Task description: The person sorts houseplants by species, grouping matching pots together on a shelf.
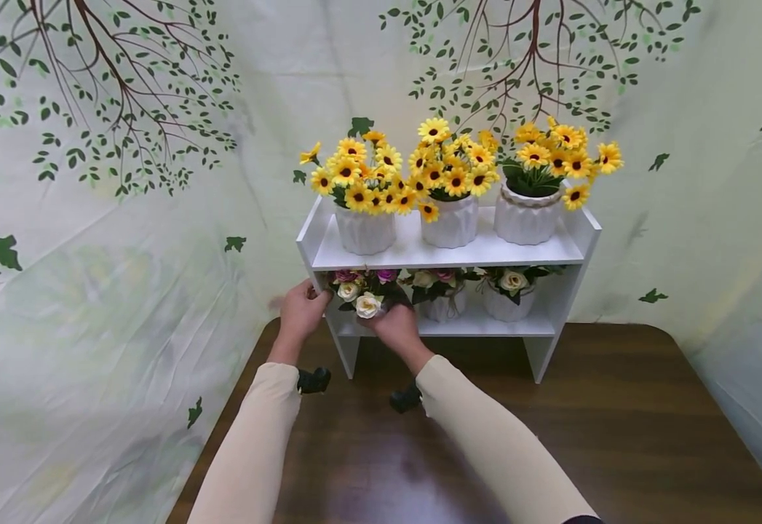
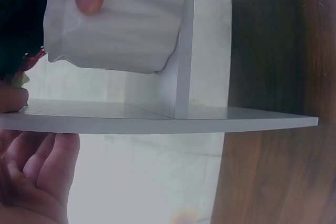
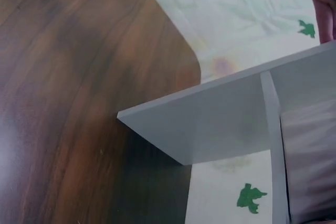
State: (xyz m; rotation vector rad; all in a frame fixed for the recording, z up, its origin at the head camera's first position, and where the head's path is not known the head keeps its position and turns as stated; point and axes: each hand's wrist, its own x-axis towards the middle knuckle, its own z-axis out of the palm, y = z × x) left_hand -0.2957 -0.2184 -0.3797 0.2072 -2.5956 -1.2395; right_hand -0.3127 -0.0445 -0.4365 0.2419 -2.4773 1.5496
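While seen from the head camera, nearest: two cream sleeves point(image 1: 485, 437) reaching forward over the dark wooden desk point(image 1: 616, 437). Just past them, right hand point(image 1: 395, 326) cupped under and around the front of the rose pot point(image 2: 121, 24) at the left end of the lower shelf point(image 1: 479, 326), fingers curled on its white ribbed wall, a fingertip pressed to it in the left wrist view. Left hand point(image 1: 300, 309) at the shelf unit's left side panel point(image 2: 157, 121), thumb on one face and loosely bent fingers on the other, gripping the panel's edge. Pot upright, long axis vertical, cream and purple roses point(image 1: 364, 291) pointing up, crowded close under the upper shelf point(image 1: 446, 255). To its right on the same level, two more rose pots point(image 1: 475, 295), near but apart. Above, three white pots of yellow sunflowers point(image 1: 453, 171) in a row. Farthest back, a pale cloth backdrop point(image 1: 125, 218) printed with green leafy branches.
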